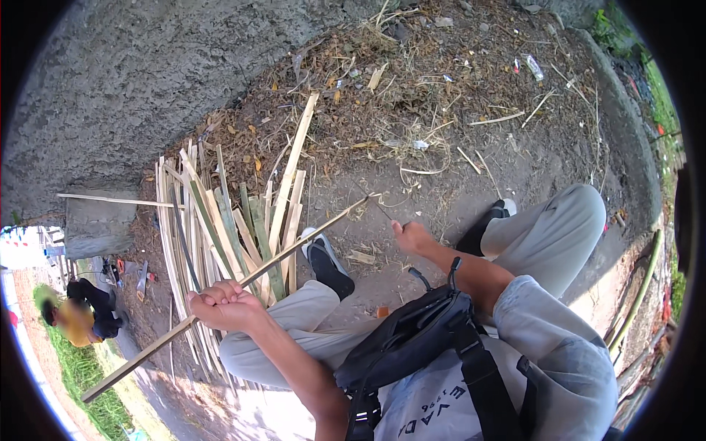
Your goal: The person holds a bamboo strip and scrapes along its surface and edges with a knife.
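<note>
My left hand (226,306) is closed around a long bamboo strip (147,354), which slants from the lower left up to the middle. My right hand (413,238) is closed on the handle of a slim knife (384,212); its handle is mostly hidden in my fingers. The knife's thin dark blade points at the far end of the strip, where a thin curl of shaving shows; whether blade and strip touch I cannot tell. Beyond my left hand lies a pile of split bamboo strips (283,202), pale and green, partly under the held strip.
My two shoes (329,270) rest on the dirt, knees bent. A rough grey stone wall (147,95) bounds the far left. Dry leaves, shavings and a plastic bottle (535,68) litter the ground. A person in yellow (77,323) is at far left; a green pole (637,290) lies at right.
</note>
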A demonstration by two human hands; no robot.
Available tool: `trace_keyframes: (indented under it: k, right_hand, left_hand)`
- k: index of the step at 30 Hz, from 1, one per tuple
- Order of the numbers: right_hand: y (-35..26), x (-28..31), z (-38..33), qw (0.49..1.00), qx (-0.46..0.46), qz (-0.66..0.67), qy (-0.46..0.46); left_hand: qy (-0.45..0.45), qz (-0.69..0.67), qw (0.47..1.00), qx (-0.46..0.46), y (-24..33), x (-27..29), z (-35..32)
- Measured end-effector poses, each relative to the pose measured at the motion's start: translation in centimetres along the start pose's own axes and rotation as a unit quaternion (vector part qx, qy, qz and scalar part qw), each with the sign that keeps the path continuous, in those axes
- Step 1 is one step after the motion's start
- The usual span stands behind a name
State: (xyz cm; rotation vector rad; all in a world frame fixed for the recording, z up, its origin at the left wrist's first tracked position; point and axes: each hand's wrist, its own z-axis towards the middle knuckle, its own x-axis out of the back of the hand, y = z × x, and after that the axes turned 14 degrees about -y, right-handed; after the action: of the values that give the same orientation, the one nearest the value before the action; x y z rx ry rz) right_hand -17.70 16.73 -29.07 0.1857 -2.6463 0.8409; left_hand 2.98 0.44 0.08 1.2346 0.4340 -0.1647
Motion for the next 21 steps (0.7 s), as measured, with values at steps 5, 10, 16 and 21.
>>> trace_keyframes:
  k: [5, 10, 16, 21]
  right_hand:
    - [-5.1, 0.4, -4.6, 0.994, 0.102, 0.0, -0.046]
    - [-0.6, -1.7, -2.7, 0.992, 0.119, 0.038, -0.004]
    - [1.3, -0.6, -0.8, 1.0, -0.008, 0.005, 0.028]
    - [-4.1, -1.1, -5.6, 0.994, 0.094, 0.032, -0.054]
  left_hand:
    - [0.013, 0.002, 1.0, -0.006, 0.1, -0.6, 0.2]
    - [0.025, 0.002, 1.0, -0.001, -0.1, 0.0, 0.6]
    - [0.029, 0.014, 0.999, -0.014, -0.1, -0.1, 0.4]
    - [0.013, 0.0, 1.0, -0.003, -0.3, 0.1, 0.8]
